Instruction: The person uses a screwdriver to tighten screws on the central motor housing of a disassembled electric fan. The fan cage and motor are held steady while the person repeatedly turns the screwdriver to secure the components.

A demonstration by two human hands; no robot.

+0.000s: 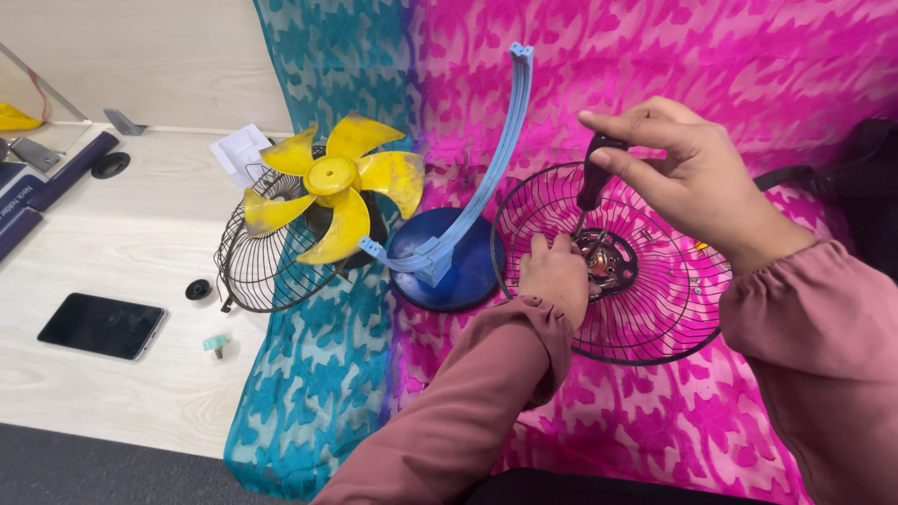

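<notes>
Right hand (687, 173) grips screwdriver (592, 178); left hand (554, 276) steadies grille (655, 309).

Fan blade (335, 182) on a grille (257, 257) left of the stand base (458, 266), second grille (645, 271) right of it, phone (103, 325) far left on the worktop (122, 393), perhaps a knob (216, 345) beside it

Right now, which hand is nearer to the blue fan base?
The left hand is nearer: it rests on the wire guard just right of the blue base. The right hand is higher and farther right, gripping a screwdriver over the guard's centre.
</notes>
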